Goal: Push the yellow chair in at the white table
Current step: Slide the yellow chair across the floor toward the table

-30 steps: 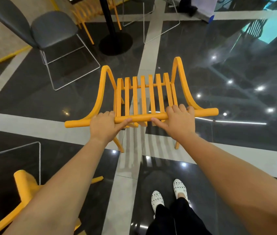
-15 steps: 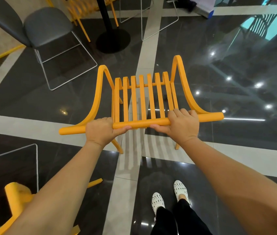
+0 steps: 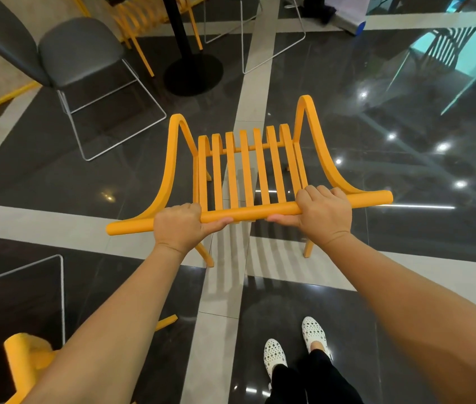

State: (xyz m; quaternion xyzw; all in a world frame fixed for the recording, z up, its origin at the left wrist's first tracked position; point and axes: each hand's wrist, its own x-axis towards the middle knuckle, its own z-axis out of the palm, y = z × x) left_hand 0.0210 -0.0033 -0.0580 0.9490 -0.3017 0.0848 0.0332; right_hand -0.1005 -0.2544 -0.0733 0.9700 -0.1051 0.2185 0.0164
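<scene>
The yellow slatted chair with a round tube as top rail (image 3: 248,176) stands on the dark glossy floor with pale grey stripes (image 3: 56,176), about in the middle of the view, where two pale stripes cross. Its back is toward the person and its seat points to the far side. The left hand (image 3: 180,225) is closed around the top rail left of the slats, with the thumb lying along the underside of the tube. The right hand (image 3: 322,212) is closed around the same rail right of the slats; its thumb also reaches under the tube. The fingertips of both hands are hidden behind the rail. Only two rear legs of the chair are seen clearly; the front legs are mostly covered by the slats.

Beyond the chair, near the far edge of the view, a black round table base with a black column (image 3: 191,72) stands on the floor. The table top is cut off by the upper edge, so its colour is hard to tell. A grey padded chair with thin wire legs (image 3: 79,53) stands left of this base, well apart from the yellow chair. Another yellow chair (image 3: 24,360) is cut off at the lower left corner. White perforated shoes (image 3: 292,345) and black trousers show at the bottom edge.
</scene>
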